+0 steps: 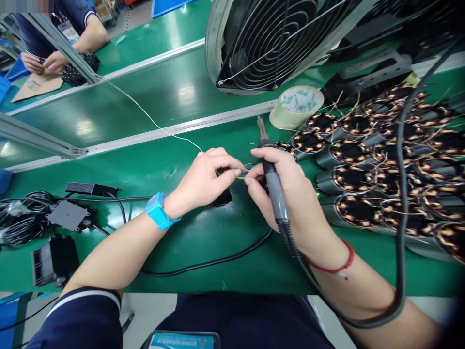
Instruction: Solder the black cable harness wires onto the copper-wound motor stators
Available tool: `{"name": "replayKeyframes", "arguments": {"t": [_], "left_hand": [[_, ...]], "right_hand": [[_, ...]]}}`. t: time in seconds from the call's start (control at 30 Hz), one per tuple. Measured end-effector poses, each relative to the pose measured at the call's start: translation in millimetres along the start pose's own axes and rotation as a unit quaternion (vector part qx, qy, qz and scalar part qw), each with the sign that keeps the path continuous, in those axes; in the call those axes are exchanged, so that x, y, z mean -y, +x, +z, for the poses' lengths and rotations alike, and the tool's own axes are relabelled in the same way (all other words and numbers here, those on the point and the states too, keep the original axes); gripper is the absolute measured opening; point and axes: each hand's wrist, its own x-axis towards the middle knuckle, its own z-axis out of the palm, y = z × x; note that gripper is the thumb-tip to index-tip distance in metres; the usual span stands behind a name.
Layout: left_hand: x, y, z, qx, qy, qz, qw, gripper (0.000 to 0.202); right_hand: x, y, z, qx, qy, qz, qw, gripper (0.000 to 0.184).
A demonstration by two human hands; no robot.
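My left hand [207,179] wears a blue wrist strap [159,211] and pinches a thin yellow wire [240,178] between thumb and fingers. My right hand [286,189] pinches the same wire from the other side while a grey soldering iron [273,182] rests across its fingers, tip pointing up and away. A small black part [222,198] lies on the green mat [203,232] right under my left hand. A thin white solder wire [156,125] runs from the far left toward my left hand.
Several copper-wound motor stators [366,174] crowd the right side. A tape roll [296,106] and a large wire-guarded fan [269,43] stand behind them. Black cables and adapters [54,218] lie at left. Another person's hands [43,60] work at far left across the belt.
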Motion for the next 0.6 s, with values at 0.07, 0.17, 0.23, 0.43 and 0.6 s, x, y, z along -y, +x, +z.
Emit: {"name": "replayKeyframes", "arguments": {"t": [0.07, 0.17, 0.23, 0.43, 0.6], "left_hand": [[-5, -4, -2.7, 0.040, 0.032, 0.017, 0.999, 0.009], [-6, -9, -2.2, 0.050, 0.034, 0.021, 0.998, 0.004], [-5, -10, -0.3, 0.041, 0.028, 0.024, 0.998, 0.006], [0, -10, 5.0, 0.035, 0.059, 0.065, 0.995, 0.009], [-1, -10, 8.2, 0.029, 0.084, 0.040, 0.995, 0.004]], "right_hand": [[-2, -1, 0, -0.001, 0.026, 0.006, 1.000, 0.040], [-5, -2, -1, 0.007, 0.045, 0.019, 0.999, 0.043], [-5, -3, -1, 0.009, 0.047, 0.021, 0.999, 0.043], [-6, -2, -2, 0.011, 0.061, 0.025, 0.998, 0.041], [-8, -2, -4, 0.014, 0.058, 0.038, 0.998, 0.039]]}}
